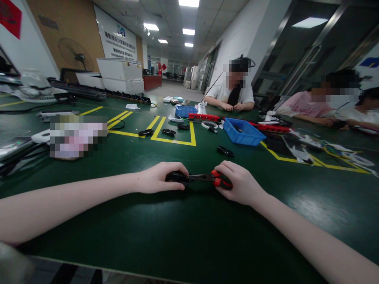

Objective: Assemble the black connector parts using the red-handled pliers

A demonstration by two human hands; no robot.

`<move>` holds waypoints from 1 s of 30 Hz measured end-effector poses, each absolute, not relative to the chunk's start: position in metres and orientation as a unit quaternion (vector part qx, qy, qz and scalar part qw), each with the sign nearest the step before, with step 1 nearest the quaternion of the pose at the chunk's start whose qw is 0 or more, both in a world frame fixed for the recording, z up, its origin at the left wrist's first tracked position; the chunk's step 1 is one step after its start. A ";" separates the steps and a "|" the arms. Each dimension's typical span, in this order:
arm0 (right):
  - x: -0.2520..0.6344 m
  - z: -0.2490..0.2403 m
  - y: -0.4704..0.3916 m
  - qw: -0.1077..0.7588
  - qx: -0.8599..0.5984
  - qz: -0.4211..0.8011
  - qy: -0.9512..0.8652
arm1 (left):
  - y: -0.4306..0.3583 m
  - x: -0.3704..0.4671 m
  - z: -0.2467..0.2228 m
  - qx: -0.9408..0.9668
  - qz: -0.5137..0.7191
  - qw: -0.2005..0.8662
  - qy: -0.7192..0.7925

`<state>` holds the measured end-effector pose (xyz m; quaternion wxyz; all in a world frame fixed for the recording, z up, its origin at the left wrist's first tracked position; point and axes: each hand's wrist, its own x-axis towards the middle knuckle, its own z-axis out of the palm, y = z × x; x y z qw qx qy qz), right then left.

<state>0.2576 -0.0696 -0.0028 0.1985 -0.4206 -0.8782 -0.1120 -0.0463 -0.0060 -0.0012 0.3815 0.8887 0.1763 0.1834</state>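
Between thumb and fingers, my left hand grips a small black plastic part, whose exact kind I cannot make out. My right hand is closed round the red and black handles of long-nose pliers. The pliers' jaws point left and meet the right end of the black part; whether they clamp something there is too small to tell. Both hands are just above the green table. Beyond them lies a similar black piece.
Several more black pieces lie near yellow tape lines. A blue bin stands ahead to the right, a smaller blue bin behind it. A pink phone-like object and cables are at left. Other people sit across the table.
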 end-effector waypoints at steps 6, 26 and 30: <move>0.256 -0.001 -0.068 0.183 -0.447 -0.059 -0.874 | -0.007 -0.046 -0.003 0.885 0.207 0.375 0.179; 0.253 0.000 -0.071 0.191 -0.459 0.010 -0.868 | -0.005 -0.047 0.002 0.870 0.157 0.428 0.186; 0.253 0.000 -0.072 0.192 -0.456 -0.005 -0.869 | -0.004 -0.047 0.001 0.872 0.144 0.429 0.185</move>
